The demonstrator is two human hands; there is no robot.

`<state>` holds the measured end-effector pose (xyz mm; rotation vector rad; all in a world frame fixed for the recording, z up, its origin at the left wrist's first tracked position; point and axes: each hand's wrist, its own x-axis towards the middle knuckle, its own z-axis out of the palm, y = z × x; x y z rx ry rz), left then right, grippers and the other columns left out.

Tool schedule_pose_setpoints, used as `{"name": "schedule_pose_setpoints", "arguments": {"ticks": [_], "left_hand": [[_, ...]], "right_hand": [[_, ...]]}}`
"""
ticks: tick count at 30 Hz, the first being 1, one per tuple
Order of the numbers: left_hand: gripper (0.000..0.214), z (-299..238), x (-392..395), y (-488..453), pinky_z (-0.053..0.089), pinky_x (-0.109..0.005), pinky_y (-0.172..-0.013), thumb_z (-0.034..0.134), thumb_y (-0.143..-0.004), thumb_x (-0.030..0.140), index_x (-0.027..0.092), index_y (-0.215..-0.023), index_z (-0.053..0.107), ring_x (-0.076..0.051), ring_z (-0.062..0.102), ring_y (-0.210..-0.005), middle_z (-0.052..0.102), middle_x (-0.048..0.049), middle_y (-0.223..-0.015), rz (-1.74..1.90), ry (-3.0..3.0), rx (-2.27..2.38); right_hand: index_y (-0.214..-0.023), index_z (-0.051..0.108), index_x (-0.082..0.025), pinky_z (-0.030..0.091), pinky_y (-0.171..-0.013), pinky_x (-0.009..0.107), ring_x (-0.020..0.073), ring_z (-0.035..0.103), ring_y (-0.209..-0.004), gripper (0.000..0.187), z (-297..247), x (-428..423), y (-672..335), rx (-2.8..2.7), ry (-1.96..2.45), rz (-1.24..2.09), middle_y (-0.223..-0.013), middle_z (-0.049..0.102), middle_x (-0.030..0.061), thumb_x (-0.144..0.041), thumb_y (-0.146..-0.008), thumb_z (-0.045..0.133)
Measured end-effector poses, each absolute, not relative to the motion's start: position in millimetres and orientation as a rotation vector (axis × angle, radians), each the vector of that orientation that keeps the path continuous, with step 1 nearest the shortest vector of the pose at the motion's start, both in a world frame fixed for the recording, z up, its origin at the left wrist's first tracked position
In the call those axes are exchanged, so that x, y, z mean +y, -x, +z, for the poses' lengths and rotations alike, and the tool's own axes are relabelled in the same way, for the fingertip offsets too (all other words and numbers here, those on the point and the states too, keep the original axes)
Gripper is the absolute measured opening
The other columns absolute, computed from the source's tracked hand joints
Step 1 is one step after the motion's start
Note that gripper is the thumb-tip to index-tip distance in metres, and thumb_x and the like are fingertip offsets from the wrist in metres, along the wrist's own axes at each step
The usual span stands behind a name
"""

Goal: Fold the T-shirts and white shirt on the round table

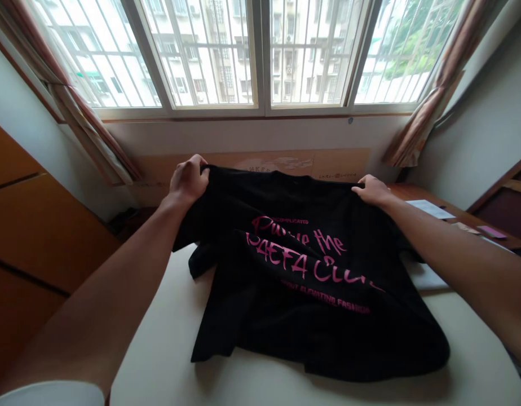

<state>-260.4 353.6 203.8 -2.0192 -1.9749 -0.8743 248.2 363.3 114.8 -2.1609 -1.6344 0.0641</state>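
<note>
A black T-shirt [260, 327] with pink lettering on its front hangs from both my hands, its collar side away from me. My left hand [190, 177] pinches the shirt near its left shoulder seam, fingers closed on the cloth. At the opposite shoulder my right hand [372, 190] grips the fabric between thumb and fingers. The lower part drapes over a white surface [159, 338], with folds running across the print. One sleeve dangles below my left hand; the other is partly hidden behind my right forearm.
Behind the shirt stand a cardboard panel [340, 160] and a barred window [260, 56] with curtains [438, 107]. To the right, a wooden desk [406, 192] bears papers [429, 209]. An orange-brown cabinet [36, 225] rises at the left. Light folded cloth [427, 279] lies beside the shirt.
</note>
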Motion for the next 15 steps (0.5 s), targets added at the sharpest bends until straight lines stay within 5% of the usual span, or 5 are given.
{"name": "schedule_pose_setpoints", "arguments": {"ticks": [2,4,8,11,15], "left_hand": [[0.046,208.4,358.4,238.5,0.039,-0.055,-0.115,0.062,-0.093,0.036,0.009,-0.130,0.062,-0.046,0.052,-0.136,0.060,-0.0291,-0.141,-0.788,1.894,-2.040],[0.049,204.0,345.4,216.8,0.037,-0.059,-0.114,0.062,-0.094,0.038,0.005,-0.130,0.060,-0.049,0.049,-0.137,0.055,-0.0326,-0.142,-0.677,1.928,-1.996],[0.026,174.3,263.9,191.5,0.049,-0.042,-0.098,0.051,-0.101,0.040,0.020,-0.103,0.068,-0.031,0.065,-0.108,0.068,-0.0123,-0.112,-0.536,2.698,-1.555],[0.021,144.2,185.2,192.6,0.050,-0.034,-0.081,0.059,-0.099,0.044,0.024,-0.096,0.066,-0.023,0.065,-0.090,0.068,-0.0047,-0.101,-0.256,3.200,-1.443],[0.048,107.7,119.7,202.7,0.052,-0.039,-0.096,0.087,-0.074,0.041,0.027,-0.116,0.068,-0.030,0.064,-0.110,0.067,-0.0060,-0.121,0.038,3.323,-1.582]], "right_hand": [[-0.146,0.052,-0.006,0.041,-0.112,0.067,0.0495,0.051,-0.141,0.066,120.0,363.3,-233.3,-1.566,2.203,0.007,-0.148,0.056,0.0341,-0.045,-0.095,0.069],[-0.145,0.053,-0.009,0.041,-0.114,0.064,0.0478,0.050,-0.142,0.068,124.4,347.5,-214.9,-1.675,2.095,-0.013,-0.149,0.056,0.0317,-0.046,-0.092,0.074],[-0.111,0.069,-0.021,0.055,-0.090,0.040,0.0292,0.071,-0.100,0.028,129.9,250.9,-179.7,-2.156,1.489,0.277,-0.109,0.076,0.0115,-0.046,-0.098,0.065],[-0.092,0.068,-0.025,0.052,-0.067,0.031,0.0203,0.067,-0.075,0.022,117.8,148.3,-159.9,-2.349,1.350,0.563,-0.085,0.072,0.0018,-0.046,-0.099,0.068],[-0.093,0.070,-0.027,0.054,-0.068,0.030,0.0218,0.070,-0.077,0.016,78.4,60.0,-140.5,-2.593,1.106,0.457,-0.090,0.073,0.0016,-0.024,-0.081,0.081]]}}
